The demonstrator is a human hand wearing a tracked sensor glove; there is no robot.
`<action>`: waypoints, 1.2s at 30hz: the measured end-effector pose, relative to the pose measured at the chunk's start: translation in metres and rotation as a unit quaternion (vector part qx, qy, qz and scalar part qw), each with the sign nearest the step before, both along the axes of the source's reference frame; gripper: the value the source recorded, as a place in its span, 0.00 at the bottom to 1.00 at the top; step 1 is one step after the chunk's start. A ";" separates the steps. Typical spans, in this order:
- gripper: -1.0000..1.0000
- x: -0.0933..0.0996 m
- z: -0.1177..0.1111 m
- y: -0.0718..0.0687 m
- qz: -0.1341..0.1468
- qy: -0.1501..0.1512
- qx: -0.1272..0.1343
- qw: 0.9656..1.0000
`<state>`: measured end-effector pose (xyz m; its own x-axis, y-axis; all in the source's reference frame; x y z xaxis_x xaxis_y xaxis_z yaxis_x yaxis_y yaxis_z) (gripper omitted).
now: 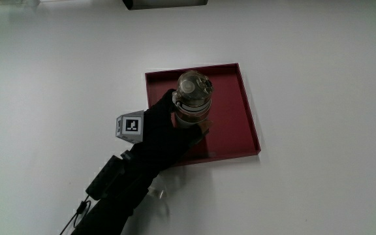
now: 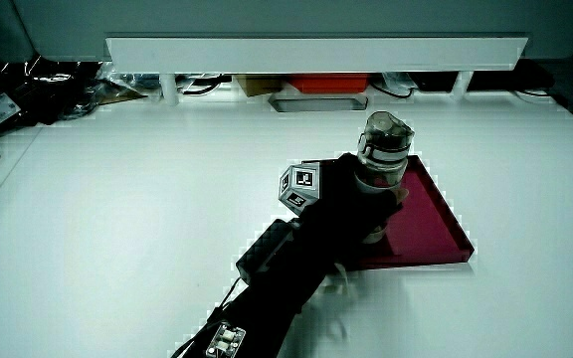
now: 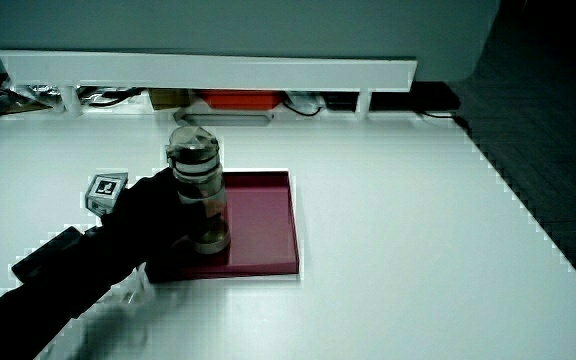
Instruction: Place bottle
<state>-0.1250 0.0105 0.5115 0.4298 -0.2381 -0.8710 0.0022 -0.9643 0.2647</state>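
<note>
The hand [image 1: 158,134] is wrapped around the upright bottle [image 1: 193,101], which appears to stand on the red tray [image 1: 240,124] at frame centre; letting go is left

No readable text, brand, number or sign is showing in any view. The only marking is the black-and-white square pattern on the cube [image 1: 129,126] riding on the back of the hand [image 1: 162,134]; it's a coded marker, not letters or digits, and it's showing in both side views too [image 2: 300,185] [image 3: 106,189]. The bottle [image 1: 193,99] the hand is gripping is carrying no label I can read, same in a side view [image 3: 200,190]. The red tray [image 1: 248,111] is showing bare walls, no print. Clutter along the partition [image 2: 316,52] is too small to read.
</note>
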 end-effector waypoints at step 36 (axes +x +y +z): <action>0.00 -0.054 -0.042 -0.010 0.149 0.101 -0.046 0.983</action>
